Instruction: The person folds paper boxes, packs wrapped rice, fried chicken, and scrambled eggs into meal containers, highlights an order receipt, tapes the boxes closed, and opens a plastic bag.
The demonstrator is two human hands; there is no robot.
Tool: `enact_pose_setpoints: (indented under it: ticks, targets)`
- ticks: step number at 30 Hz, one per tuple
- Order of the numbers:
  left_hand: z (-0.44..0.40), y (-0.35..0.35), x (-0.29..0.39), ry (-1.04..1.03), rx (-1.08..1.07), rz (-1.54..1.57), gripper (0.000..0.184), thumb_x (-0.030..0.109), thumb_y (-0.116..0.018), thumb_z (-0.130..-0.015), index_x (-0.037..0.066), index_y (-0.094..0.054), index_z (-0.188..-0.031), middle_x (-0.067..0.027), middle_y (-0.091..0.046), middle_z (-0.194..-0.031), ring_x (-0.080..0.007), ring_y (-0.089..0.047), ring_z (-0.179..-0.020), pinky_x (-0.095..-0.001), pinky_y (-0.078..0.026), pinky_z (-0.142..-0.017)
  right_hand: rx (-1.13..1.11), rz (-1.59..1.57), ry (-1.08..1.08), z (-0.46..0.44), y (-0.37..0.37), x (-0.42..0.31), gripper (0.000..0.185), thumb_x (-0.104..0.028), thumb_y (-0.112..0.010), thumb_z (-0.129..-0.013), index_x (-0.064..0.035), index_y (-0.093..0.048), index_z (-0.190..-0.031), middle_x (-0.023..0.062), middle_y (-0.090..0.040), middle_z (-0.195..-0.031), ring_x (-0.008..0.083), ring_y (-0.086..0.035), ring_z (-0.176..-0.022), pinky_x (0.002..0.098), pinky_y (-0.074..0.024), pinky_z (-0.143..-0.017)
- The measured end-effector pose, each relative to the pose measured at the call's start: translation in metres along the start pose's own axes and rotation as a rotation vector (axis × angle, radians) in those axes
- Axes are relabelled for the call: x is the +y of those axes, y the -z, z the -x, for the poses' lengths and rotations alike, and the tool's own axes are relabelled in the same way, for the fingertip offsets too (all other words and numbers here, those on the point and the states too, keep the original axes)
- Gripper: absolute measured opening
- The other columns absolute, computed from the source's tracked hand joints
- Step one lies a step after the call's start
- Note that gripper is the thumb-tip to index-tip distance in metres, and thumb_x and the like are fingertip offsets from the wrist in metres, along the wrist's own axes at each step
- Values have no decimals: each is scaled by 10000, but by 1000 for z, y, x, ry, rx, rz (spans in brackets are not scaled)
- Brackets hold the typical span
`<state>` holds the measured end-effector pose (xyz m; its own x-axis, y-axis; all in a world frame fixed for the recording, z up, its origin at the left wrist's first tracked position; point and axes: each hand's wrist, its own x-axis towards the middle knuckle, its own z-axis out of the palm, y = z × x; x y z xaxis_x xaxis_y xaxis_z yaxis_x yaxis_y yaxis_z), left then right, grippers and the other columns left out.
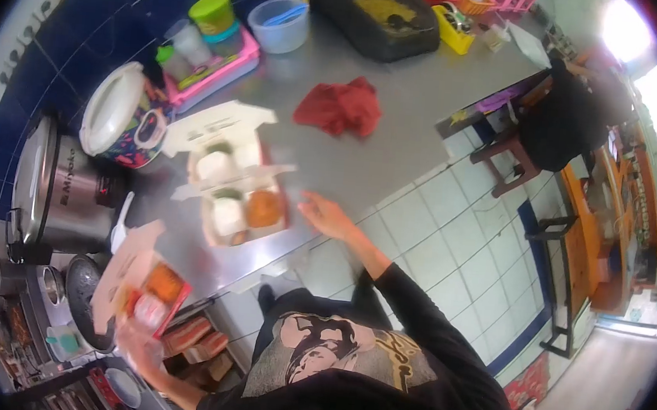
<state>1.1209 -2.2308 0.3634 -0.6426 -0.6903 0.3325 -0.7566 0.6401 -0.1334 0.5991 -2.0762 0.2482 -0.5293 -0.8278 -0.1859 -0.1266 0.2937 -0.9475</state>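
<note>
At the lower left, my left hand (140, 349) grips an open cardboard food box (176, 318), blurred by motion. Inside that box lie a white rice portion (150, 310) and orange-brown food (165, 281); its lid (126, 261) stands up. My right hand (327, 217) is empty with fingers apart, just right of another open food box (244, 219) on the metal counter. This one contains white rice (227, 217), something green and an orange-brown piece (264, 209). Directly behind it stands a further open box (218, 166) with rice and green food.
Left of the boxes are a rice cooker (83, 191) and a patterned pot (121, 120). A red cloth (341, 108) lies on the counter (319, 177). Farther back are a pink tray (219, 70), a clear tub (279, 29) and a black container (376, 14). A person (566, 120) sits at right.
</note>
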Motion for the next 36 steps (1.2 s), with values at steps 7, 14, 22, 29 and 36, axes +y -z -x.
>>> enact_pose_setpoints:
  ticks: [7, 14, 22, 29, 36]
  targets:
    - [-62, 90, 215, 656, -170, 1055, 383, 176, -475, -929, -74, -509, -1218, -114, -596, -1130, -203, -553, -1017, -280, -428, -885, -14, -593, -245, -62, 260, 46, 419, -273, -516, -933, -39, -456, -1276, 163, -581, -1102, 277, -598, -955, 442, -515, -845]
    - [-167, -31, 448, 201, -372, 648, 404, 168, -406, -947, -30, -453, -1296, -163, -495, -1286, -275, -462, -1176, -345, -342, -1004, 281, -1651, -404, -262, 418, 66, 570, -349, -466, -934, -15, -279, -1356, 235, -161, -1456, 351, -274, -1313, 554, -310, -1029]
    - [-370, -169, 657, 218, -787, 525, 391, 120, -440, -863, 26, -498, -1237, -225, -487, -1263, -365, -419, -1194, -462, -312, -1010, 493, -1407, -724, -384, 475, 36, 929, -534, -511, -785, 44, -139, -1410, 223, -238, -1382, 323, -238, -1303, 557, -252, -1025]
    - [-459, -152, 743, 575, -337, 872, 455, 258, -543, -882, -43, -497, -1221, -175, -634, -1008, -266, -613, -882, -392, -471, -765, -200, -1198, -649, -388, 542, -66, 704, -293, -527, -836, 103, -232, -1339, 239, -293, -1350, 315, -399, -1196, 451, -358, -1011]
    - [-501, -187, 824, 1020, -328, 1373, 505, 240, -551, -880, -63, -432, -1267, -175, -616, -1027, -228, -596, -921, -347, -470, -786, -516, -1213, 165, -516, 562, -240, 236, -210, -498, -939, 18, -530, -989, 196, -581, -945, 320, -591, -925, 396, -513, -830]
